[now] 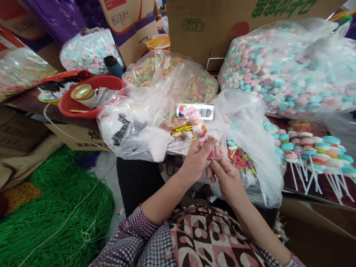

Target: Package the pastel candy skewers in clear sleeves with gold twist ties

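My left hand (pixel 198 157) grips a candy skewer in a clear wrapper (pixel 196 119), which stands up from my fingers and has a printed label at its top. My right hand (pixel 224 173) is pressed against it from the right, fingers pinched at the base of the wrapper. Both hands hover over my lap, in front of open clear bags of small colourful ring candies (pixel 172 79). To the right lie finished pastel candy skewers on white sticks (pixel 311 152).
A big bag of pastel marshmallow candies (pixel 283 70) fills the upper right, a smaller one (pixel 90 52) the upper left. A red basin (pixel 91 97) holds a gold-lidded jar. Cardboard boxes (pixel 211 26) stand behind. Green netting (pixel 55 207) lies on the floor at left.
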`<action>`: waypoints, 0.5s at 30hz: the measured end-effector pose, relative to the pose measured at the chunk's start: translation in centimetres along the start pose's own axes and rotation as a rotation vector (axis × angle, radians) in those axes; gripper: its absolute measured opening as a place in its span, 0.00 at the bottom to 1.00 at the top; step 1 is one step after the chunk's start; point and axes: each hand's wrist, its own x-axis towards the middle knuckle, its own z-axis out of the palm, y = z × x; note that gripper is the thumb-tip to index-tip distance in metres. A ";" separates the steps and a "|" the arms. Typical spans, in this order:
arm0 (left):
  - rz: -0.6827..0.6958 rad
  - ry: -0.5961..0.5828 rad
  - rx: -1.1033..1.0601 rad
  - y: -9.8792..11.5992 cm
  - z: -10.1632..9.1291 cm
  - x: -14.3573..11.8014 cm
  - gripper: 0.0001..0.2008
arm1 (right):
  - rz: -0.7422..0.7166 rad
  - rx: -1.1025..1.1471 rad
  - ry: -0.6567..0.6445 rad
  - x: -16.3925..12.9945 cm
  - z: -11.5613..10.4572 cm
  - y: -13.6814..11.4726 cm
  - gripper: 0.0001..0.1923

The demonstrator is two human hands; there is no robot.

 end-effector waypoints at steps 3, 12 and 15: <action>0.117 -0.083 0.291 0.6 -1.0 0.0 0.21 | -0.047 0.004 0.056 0.0 -0.4 -0.4 0.15; 0.613 -0.014 1.086 0.6 -2.6 0.3 0.20 | -0.355 -0.629 0.232 0.5 -1.6 -1.3 0.18; 0.572 -0.116 1.102 0.9 -2.2 0.0 0.22 | -0.422 -0.745 0.186 0.8 -2.1 -1.3 0.22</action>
